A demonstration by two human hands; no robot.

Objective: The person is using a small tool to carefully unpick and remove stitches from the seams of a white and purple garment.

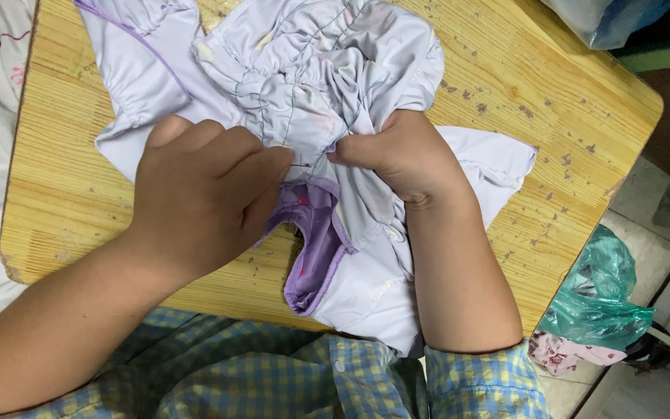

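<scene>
Pale lilac gathered fabric garment with a purple-lined opening (304, 85) lies bunched at the centre of the yellow wooden counter (63, 194). Left hand (207, 186) and right hand (397, 155) are both closed, pinching its ruched seam at mid-frame, apparently mid-stitching. Judging by this, the next move needs a steady, taut hold on the gathers.

Small yellow wooden table with rounded corners (552, 116), grain lines and dark specks across its top, a gathered pale lilac fabric garment with purple trim (312, 70) lying crumpled directly on it, reaching the near edge
</scene>
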